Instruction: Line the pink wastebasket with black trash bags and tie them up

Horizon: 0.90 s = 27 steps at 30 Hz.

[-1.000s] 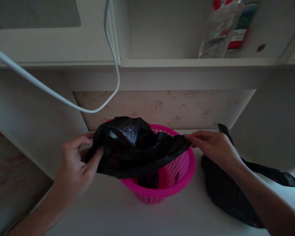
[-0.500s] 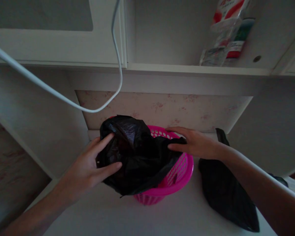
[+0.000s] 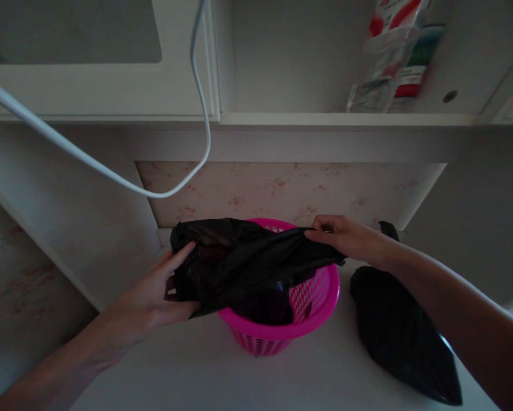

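Black plastic bag [image 3: 247, 265] stretches left-right between your fingers over the pink basket [image 3: 320, 302]. Left hand [image 3: 157, 294] clenches its near-left edge; right hand [image 3: 346, 237] pinches the far-right edge, probably, dim view.

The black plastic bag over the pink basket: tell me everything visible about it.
The black plastic bag is thin, glossy and crumpled, stretched sideways across the top of the pink basket, a round, perforated plastic one standing on the white shelf surface. The left hand grips its left end, fingers curled around the film; the right hand pinches its right edge by the far rim. Its middle sags into the basket. What, if anything, it contains is hidden.
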{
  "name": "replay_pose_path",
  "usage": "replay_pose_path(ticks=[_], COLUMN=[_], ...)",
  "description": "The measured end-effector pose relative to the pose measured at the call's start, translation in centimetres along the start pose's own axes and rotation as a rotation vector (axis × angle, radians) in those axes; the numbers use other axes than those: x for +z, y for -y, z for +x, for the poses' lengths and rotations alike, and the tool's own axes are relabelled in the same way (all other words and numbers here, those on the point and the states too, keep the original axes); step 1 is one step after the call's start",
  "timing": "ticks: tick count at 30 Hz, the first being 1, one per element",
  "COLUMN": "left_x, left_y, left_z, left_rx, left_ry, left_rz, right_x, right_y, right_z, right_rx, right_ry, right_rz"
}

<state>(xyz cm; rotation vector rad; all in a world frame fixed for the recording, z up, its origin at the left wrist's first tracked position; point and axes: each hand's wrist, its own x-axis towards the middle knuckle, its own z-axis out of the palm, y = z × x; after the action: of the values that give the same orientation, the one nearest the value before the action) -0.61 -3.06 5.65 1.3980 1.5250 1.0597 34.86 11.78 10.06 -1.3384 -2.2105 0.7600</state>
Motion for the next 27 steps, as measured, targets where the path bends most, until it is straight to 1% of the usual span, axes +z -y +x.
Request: replay_pose_path(ticks=[2, 4, 5, 8, 9, 10, 11, 13, 15, 17, 19, 21, 22, 24, 27], left_x=[0.2, 0.2, 0.1, -0.2, -0.3, -0.3, -0.4, -0.5, -0.5, -0.6, -0.5, -0.4, -0.2, 0.1, 0.3], left_y=[0.3, 0.4, 0.5, 0.4, 0.3, 0.3, 0.3, 0.5, 0.8, 1.1, 1.2, 1.2, 1.1, 0.8, 0.3], left_z=[0.1, 0.2, 0.2, 0.3, 0.2, 0.2, 0.1, -0.1, -0.2, -0.2, -0.1, 0.1, 0.2, 0.3, 0.2], left_rx=[-0.020, -0.007, 0.006, 0.056, 0.068, 0.076, 0.086, 0.113, 0.136, 0.141, 0.136, 0.123, 0.111, 0.092, 0.052], left_ry=[0.028, 0.048, 0.066, 0.129, 0.141, 0.139, 0.113, 0.002, -0.124, -0.203, -0.216, -0.204, -0.190, -0.175, -0.081], left_rz=[-0.026, -0.032, -0.034, -0.051, -0.050, -0.041, -0.026, 0.024, 0.071, 0.093, 0.089, 0.072, 0.062, 0.043, 0.000], right_x=[-0.5, -0.9, -1.0, -1.1, -1.1, -1.1, -1.1, -1.2, -1.3, -1.5, -1.6, -1.7, -1.8, -1.8, -1.6], right_y=[-0.4, -0.6, -0.6, -1.1, -1.4, -1.7, -2.0, -2.3, -2.3, -2.1, -2.1, -2.7, -3.2, -4.6, -6.7], right_z=[-0.5, -1.1, -1.3, -1.4, -1.4, -1.5, -1.6, -1.9, -2.4, -2.8, -2.8, -2.6, -2.3, -1.8, -1.3], right_rx=[0.052, 0.037, 0.023, -0.026, -0.051, -0.080, -0.103, -0.107, -0.069, -0.025, -0.025, -0.090, -0.128, -0.152, -0.046], right_ry=[0.044, 0.102, 0.094, -0.016, -0.021, 0.004, 0.047, 0.103, 0.105, 0.039, -0.098, -0.253, -0.305, -0.340, -0.288], right_rz=[0.020, 0.027, 0.019, -0.087, -0.143, -0.205, -0.268, -0.372, -0.431, -0.442, -0.424, -0.392, -0.386, -0.417, -0.466])
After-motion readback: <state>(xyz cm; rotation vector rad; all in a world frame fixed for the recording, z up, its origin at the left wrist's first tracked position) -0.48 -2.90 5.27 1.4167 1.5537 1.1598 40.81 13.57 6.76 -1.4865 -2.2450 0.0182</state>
